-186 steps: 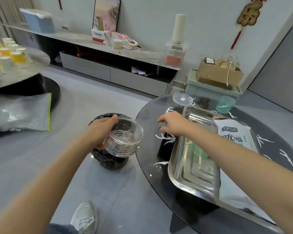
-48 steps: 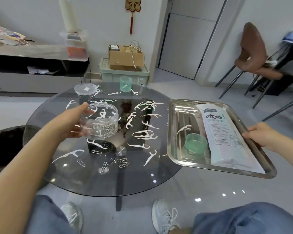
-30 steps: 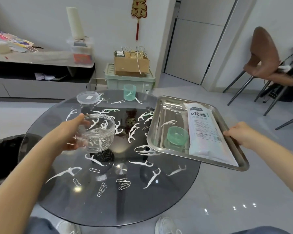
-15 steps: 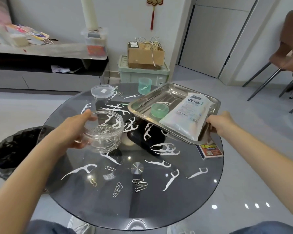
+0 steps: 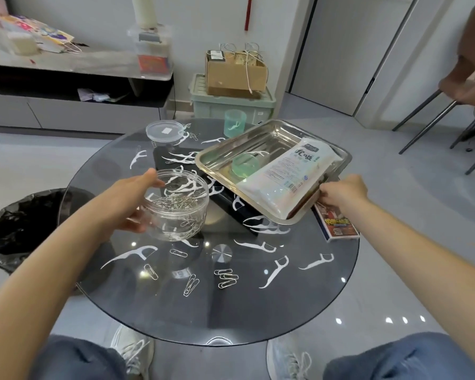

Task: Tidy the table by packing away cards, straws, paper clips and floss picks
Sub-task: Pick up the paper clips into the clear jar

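My left hand (image 5: 126, 200) grips a clear round jar (image 5: 177, 207) partly filled with paper clips, held just above the round glass table (image 5: 176, 319). My right hand (image 5: 340, 192) holds the near corner of a steel tray (image 5: 222, 152), tilted over the table's back right. On the tray lie a white pack of straws (image 5: 288, 171), a green lid (image 5: 246, 165) and a floss pick. Several white floss picks (image 5: 274, 271) and loose paper clips (image 5: 226, 278) are scattered on the glass. A card box (image 5: 337, 224) lies by the right edge under my right wrist.
The jar's clear lid (image 5: 165, 130) and a green cup (image 5: 235, 123) stand at the table's far side. A black-lined bin (image 5: 19, 223) sits on the floor to the left. A green crate with a cardboard box (image 5: 233, 75) stands behind the table; chair legs (image 5: 428, 116) are at the right.
The right hand has swung the tray from beside the table to above its back right part, turning it. The left hand keeps the jar at about the same place.
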Demonstrator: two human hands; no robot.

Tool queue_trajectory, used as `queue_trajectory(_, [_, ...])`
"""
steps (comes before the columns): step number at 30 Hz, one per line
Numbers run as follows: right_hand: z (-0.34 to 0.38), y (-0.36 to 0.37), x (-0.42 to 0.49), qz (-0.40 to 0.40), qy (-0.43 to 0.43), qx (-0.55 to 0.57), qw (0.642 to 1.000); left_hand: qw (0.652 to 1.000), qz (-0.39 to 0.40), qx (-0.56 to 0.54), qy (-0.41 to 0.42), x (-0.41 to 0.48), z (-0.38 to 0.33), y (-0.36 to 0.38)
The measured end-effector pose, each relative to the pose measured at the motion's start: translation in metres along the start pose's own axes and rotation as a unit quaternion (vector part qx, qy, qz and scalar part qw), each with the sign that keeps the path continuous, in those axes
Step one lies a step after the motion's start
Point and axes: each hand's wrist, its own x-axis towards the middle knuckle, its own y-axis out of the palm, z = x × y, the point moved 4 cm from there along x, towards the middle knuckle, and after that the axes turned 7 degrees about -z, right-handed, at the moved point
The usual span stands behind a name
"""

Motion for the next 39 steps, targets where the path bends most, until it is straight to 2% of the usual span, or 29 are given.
queue_trajectory(2, [0.001, -0.006, -0.005, -0.012, -0.004, -0.006, 1.0, 1.0, -0.002, 0.0, 0.006, 0.0, 0.0, 0.0])
queue_trajectory(5, [0.011, -0.017, -0.028, -0.037, -0.107, -0.032, 0.993, 1.0, 0.001, -0.017, 0.0, 0.0, 0.0, -0.001])
queue_trajectory(6, [0.016, -0.017, -0.043, 0.001, -0.142, -0.027, 0.989, 1.0, 0.002, -0.021, -0.003, -0.001, 0.001, -0.001])
queue_trajectory(8, [0.024, -0.005, -0.083, 0.158, -0.189, -0.014, 0.969, 1.0, 0.005, -0.024, -0.012, 0.001, 0.004, -0.002])
queue_trajectory(10, [0.026, 0.012, -0.135, 0.318, -0.271, -0.118, 0.901, 1.0, 0.009, -0.02, -0.014, -0.002, 0.01, -0.005])
queue_trajectory(13, [0.026, 0.034, -0.193, 0.392, -0.402, -0.223, 0.796, 0.999, 0.015, -0.035, -0.024, -0.008, 0.021, -0.012])
queue_trajectory(16, [0.02, 0.051, -0.212, 0.38, -0.484, -0.302, 0.728, 0.998, 0.022, -0.051, -0.04, -0.013, 0.032, -0.02])
queue_trajectory(20, [0.018, 0.06, -0.222, 0.337, -0.574, -0.347, 0.661, 0.997, 0.028, -0.059, -0.045, -0.022, 0.044, -0.029])
queue_trajectory(22, [0.016, 0.063, -0.224, 0.304, -0.608, -0.351, 0.644, 0.998, 0.024, -0.05, -0.038, -0.028, 0.047, -0.031])
queue_trajectory(25, [0.019, 0.067, -0.225, 0.282, -0.616, -0.346, 0.649, 0.998, 0.013, -0.042, -0.04, -0.038, 0.049, -0.037])
queue_trajectory(28, [0.028, 0.07, -0.221, 0.301, -0.585, -0.313, 0.685, 0.998, 0.01, -0.04, -0.046, -0.048, 0.051, -0.039])
queue_trajectory(29, [0.032, 0.07, -0.218, 0.306, -0.566, -0.298, 0.705, 0.998, 0.015, -0.047, -0.047, -0.052, 0.052, -0.038])
queue_trajectory(31, [0.049, 0.064, -0.213, 0.301, -0.515, -0.231, 0.769, 0.998, 0.026, -0.049, -0.043, -0.058, 0.053, -0.035])
queue_trajectory(33, [0.072, 0.053, -0.215, 0.296, -0.468, -0.124, 0.823, 0.998, 0.031, -0.042, -0.038, -0.065, 0.052, -0.032])
queue_trajectory(35, [0.093, 0.046, -0.23, 0.326, -0.457, -0.041, 0.827, 0.998, 0.042, -0.043, -0.035, -0.07, 0.051, -0.027])
queue_trajectory(39, [0.099, 0.053, -0.254, 0.372, -0.471, -0.025, 0.799, 0.996, 0.054, -0.054, -0.051, -0.074, 0.053, -0.024])
